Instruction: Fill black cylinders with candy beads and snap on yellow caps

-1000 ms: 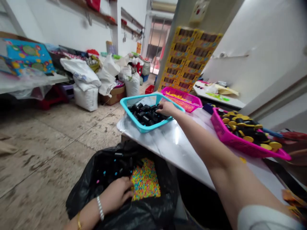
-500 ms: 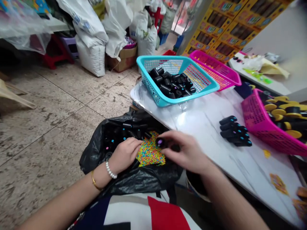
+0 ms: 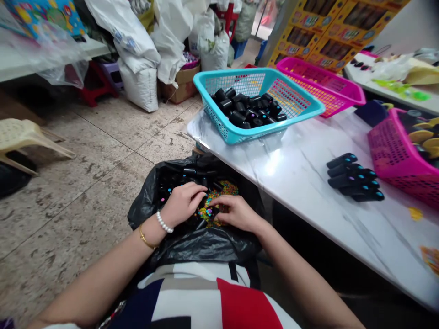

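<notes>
We are working two bare hands inside a black plastic bag (image 3: 146, 214): the left grip (image 3: 183, 204) and right grip (image 3: 238, 213), fingers curled, are resting just apart among tiny multicoloured pellets (image 3: 222, 188) and glossy black cylindrical tubes (image 3: 192, 172); we cannot tell whether either is clamped on anything. A teal mesh basket (image 3: 274, 122) of similar tubes (image 3: 240, 107) is sitting on the marble-patterned table (image 3: 295, 192).

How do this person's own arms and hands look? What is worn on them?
The left hand has a white pearl bracelet and a thin gold bangle at the wrist. The right hand shows no jewellery. Neither wears gloves, and both forearms are bare.
</notes>
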{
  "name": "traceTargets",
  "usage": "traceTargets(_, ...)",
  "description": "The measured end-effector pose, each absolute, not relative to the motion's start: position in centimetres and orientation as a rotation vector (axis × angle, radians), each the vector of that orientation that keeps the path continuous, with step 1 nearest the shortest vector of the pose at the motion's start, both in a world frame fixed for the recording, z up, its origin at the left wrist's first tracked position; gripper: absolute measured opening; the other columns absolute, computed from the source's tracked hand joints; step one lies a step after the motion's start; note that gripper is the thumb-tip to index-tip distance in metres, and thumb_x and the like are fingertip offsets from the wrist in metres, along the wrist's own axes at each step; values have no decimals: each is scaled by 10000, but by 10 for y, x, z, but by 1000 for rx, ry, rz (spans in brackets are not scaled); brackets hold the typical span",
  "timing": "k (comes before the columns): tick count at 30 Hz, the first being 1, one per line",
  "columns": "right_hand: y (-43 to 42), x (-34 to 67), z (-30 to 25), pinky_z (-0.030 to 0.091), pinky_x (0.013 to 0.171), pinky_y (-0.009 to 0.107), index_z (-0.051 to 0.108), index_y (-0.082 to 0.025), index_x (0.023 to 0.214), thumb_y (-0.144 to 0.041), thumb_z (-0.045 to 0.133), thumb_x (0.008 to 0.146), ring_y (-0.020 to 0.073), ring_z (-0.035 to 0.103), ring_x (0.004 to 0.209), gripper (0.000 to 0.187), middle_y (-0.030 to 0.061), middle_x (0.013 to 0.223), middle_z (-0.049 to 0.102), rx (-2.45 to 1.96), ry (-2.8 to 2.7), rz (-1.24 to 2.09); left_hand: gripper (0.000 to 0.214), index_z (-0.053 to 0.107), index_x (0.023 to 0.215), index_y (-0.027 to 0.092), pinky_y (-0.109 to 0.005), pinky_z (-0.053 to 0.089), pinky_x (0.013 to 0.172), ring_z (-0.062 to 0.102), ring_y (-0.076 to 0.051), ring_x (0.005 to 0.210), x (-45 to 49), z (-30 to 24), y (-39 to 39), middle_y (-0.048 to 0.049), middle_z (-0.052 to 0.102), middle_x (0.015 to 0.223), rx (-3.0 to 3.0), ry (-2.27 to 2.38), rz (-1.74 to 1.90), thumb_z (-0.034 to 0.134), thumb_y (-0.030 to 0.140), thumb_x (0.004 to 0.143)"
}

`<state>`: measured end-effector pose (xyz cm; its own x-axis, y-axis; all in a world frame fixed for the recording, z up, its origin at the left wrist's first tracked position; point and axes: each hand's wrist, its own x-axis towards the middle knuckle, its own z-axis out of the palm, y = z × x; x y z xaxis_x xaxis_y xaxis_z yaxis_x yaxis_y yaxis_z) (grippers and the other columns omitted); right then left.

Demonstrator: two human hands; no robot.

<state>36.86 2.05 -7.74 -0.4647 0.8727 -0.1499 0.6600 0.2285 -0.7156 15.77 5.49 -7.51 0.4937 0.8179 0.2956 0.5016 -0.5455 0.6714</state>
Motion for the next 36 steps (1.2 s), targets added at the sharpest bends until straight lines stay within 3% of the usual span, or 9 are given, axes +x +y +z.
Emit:
traceTargets(3, 8, 390, -75, 467, 653, 227, 654, -201, 1066, -175, 667, 745, 121, 583, 702, 322, -16, 826, 659, -1362, -1835, 1260, 199, 669, 988, 157, -258, 490, 745, 625, -143, 800, 165, -76, 54, -56, 674, 872, 2310, 1037, 719, 493, 208, 910)
traceTargets(7, -12, 409, -70, 482, 687, 247, 658, -190, 1026, -147, 652, 740, 130, 590, 737, 289, -2, 851, 654, -1328, -1659, 1192, 239, 663, 1006, 158, -266, 489, 741, 621, -156, 805, 181, -80, 51, -67, 658, 882, 2537, 925, 371, 453, 239, 925)
traceTargets(14, -75, 456, -17, 503, 694, 253, 635, -220, 1034, -155, 668, 745, 131, 605, 742, 298, 14, 934, 652, -1447, -1514, 700, 295, 667, 985, 183, -312, 497, 756, 623, -202, 850, 207, -78, 56, -81, 639, 894, 2695, 890, 13, 401, 301, 931)
traceTargets(20, -102, 553, 16, 477, 644, 279, 664, -187, 995, -275, 677, 738, 154, 599, 693, 273, 28, 849, 660, -1962, -1195, 75, 270, 641, 1053, 282, -302, 517, 854, 635, -210, 970, 208, -84, 50, -56, 660, 1045, 2514, 656, -128, 415, 310, 908)
traceTargets(23, -93, 590, 17, 475, 648, 299, 683, -176, 942, -313, 711, 675, 165, 604, 664, 302, 20, 763, 659, -2195, -1097, -52, 321, 601, 1160, 377, -368, 529, 913, 629, -246, 1037, 193, -86, 51, -14, 652, 1150, 2546, 635, -115, 437, 364, 884)
traceTargets(25, -86, 601, 14, 489, 640, 292, 657, -179, 1008, -319, 713, 670, 162, 626, 659, 369, 13, 754, 674, -2198, -1042, 26, 371, 579, 1207, 397, -430, 531, 926, 624, -280, 1055, 179, -85, 53, -10, 637, 1203, 2595, 649, -64, 478, 372, 851)
traceTargets(29, -87, 586, 4, 533, 569, 290, 525, -171, 1192, -344, 735, 674, 173, 664, 663, 585, 54, 872, 701, -1958, -818, 105, 438, 593, 1229, 288, -416, 535, 912, 630, -273, 1030, 158, -72, 53, -75, 632, 1199, 2594, 708, -46, 511, 227, 804)
traceTargets(33, -99, 526, -7, 553, 674, 327, 594, -203, 1099, -340, 724, 728, 182, 658, 761, 415, 54, 926, 676, -1812, -743, -206, 339, 645, 1126, 233, -373, 510, 891, 614, -234, 994, 159, -56, 47, -94, 649, 1084, 2554, 685, -132, 479, 157, 840)
traceTargets(36, -90, 471, -15, 532, 732, 322, 652, -240, 1003, -285, 659, 811, 170, 643, 753, 198, 29, 901, 677, -1865, -1208, -83, 240, 674, 1030, 184, -360, 503, 833, 618, -235, 915, 167, -55, 47, -107, 665, 944, 2538, 720, -120, 491, 252, 890)
